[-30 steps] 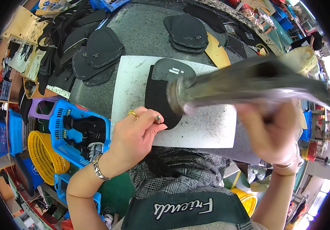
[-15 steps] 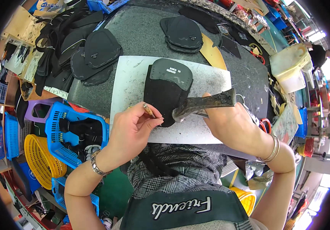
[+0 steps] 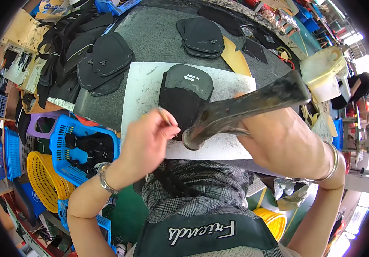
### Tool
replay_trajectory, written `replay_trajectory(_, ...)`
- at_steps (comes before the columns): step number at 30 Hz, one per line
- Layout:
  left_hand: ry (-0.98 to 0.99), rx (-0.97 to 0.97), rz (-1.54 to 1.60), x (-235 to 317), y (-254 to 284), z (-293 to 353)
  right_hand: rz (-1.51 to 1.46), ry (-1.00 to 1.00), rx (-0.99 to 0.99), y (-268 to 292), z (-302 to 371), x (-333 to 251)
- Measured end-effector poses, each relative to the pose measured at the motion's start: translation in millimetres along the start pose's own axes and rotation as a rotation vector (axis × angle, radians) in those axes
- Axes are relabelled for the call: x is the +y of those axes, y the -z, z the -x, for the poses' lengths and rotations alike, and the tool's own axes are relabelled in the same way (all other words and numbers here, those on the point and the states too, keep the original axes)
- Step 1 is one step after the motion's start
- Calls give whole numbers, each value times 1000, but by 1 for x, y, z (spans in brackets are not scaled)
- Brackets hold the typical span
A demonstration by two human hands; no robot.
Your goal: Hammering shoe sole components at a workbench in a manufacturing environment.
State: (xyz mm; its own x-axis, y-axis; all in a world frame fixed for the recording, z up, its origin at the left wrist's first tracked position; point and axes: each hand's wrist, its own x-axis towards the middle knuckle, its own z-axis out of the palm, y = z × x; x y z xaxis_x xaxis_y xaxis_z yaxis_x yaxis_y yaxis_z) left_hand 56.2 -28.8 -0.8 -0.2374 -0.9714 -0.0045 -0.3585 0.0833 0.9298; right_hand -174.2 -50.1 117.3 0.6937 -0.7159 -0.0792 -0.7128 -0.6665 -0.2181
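Note:
A black fabric piece (image 3: 175,105) with a smooth dark grey panel at its far end lies on a white sheet (image 3: 142,81), which is speckled with dark marks. My left hand (image 3: 143,141) is closed in a pinch over its near end, fingers round a thin yellowish rod (image 3: 164,116). To the right, my right hand (image 3: 274,139) grips a hammer (image 3: 253,103). The worn dark metal head is raised above the piece, its round face close to my left fingertips. Most of the hammer's handle is hidden by my right hand.
Stacked black stitched pieces lie at the far left (image 3: 107,55) and far middle (image 3: 201,36) of the dark table. A tan curved sheet (image 3: 237,58) is beside the middle stack. At left stand a blue basket (image 3: 60,147) of black items and yellow baskets (image 3: 43,175). A whitish tub (image 3: 321,73) stands right.
My right hand has lifted the hammer, so its head looms larger and further right. My left hand has shifted slightly left, still pinching the rod. The black piece has barely moved.

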Motion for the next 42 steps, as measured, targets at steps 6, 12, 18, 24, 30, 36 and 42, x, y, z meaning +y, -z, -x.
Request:
replay_trajectory(6,-47,27,151,-6,-6,-2,-105,-36,149,19,-1,0)
replay_trajectory(12,-244,-16,-129,1,-6,0,-599,-1,750,-3,-1,1)
replay_trajectory(18,-130,-27,-102,1,-5,-7,-96,-45,21,5,-3,4)
replay_trajectory(24,62,-63,156,-4,-6,-3,-280,-35,554,3,-3,4)
replay_trajectory(30,-408,-11,-343,0,-16,-1,27,2,22,7,-2,-2)
replay_trajectory(36,104,-60,318,-5,-13,-12,-296,1,285,20,-2,2)
replay_trajectory(42,-115,-27,-163,-1,-17,-1,-338,-21,664,4,2,7)
